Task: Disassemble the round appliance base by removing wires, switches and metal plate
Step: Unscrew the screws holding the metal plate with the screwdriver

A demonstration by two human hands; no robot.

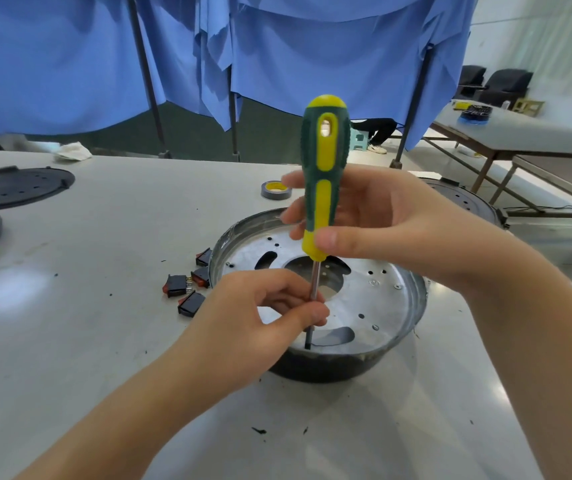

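Note:
The round appliance base [412, 306] sits on the white table, a dark bowl-shaped shell with a shiny metal plate [371, 292] inside. A green and yellow screwdriver [326, 168] stands upright, its tip down on the plate near the front rim. My right hand [374, 220] grips the lower handle. My left hand [263, 306] pinches the steel shaft just above the tip. Several black and red rocker switches [187, 289] lie loose on the table left of the base.
A roll of grey tape [276, 189] lies behind the base. Black round covers [18, 187] rest at the far left, another round base [464, 202] at the right. Blue curtains hang behind the table; a second table [526, 133] stands at the far right.

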